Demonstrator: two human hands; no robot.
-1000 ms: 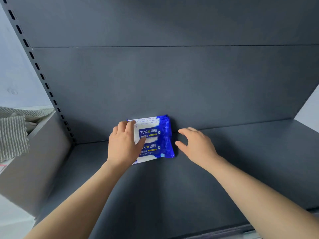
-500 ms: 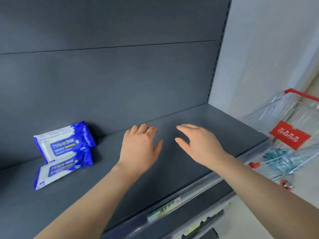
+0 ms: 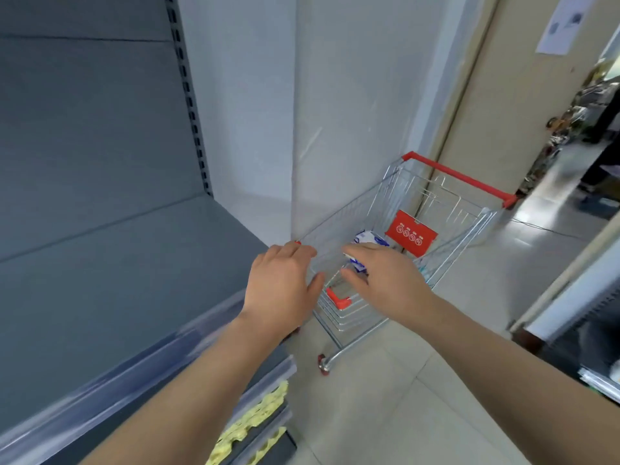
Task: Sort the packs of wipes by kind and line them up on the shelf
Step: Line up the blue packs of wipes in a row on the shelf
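A small wire shopping cart [image 3: 449, 229] with a red handle stands on the floor to the right of the dark grey shelf [image 3: 110, 280]. Inside it lies a white and blue pack of wipes [image 3: 369, 238], partly hidden by my right hand. My left hand [image 3: 280, 286] hovers over the cart's near corner, fingers apart, holding nothing. Reaching over the cart basket, my right hand [image 3: 385, 280] is open too and just above the pack. The packs placed on the shelf are out of view.
A white wall corner [image 3: 295, 129] rises behind the cart. A red sign [image 3: 411, 233] hangs inside the cart. Yellow items [image 3: 255, 417] sit on a lower shelf level. A doorway [image 3: 570, 156] opens at the far right onto tiled floor.
My view has swung right, from the blue packs on the shelf to the cart. Both hands left the shelf and moved over the cart basket, still holding nothing.
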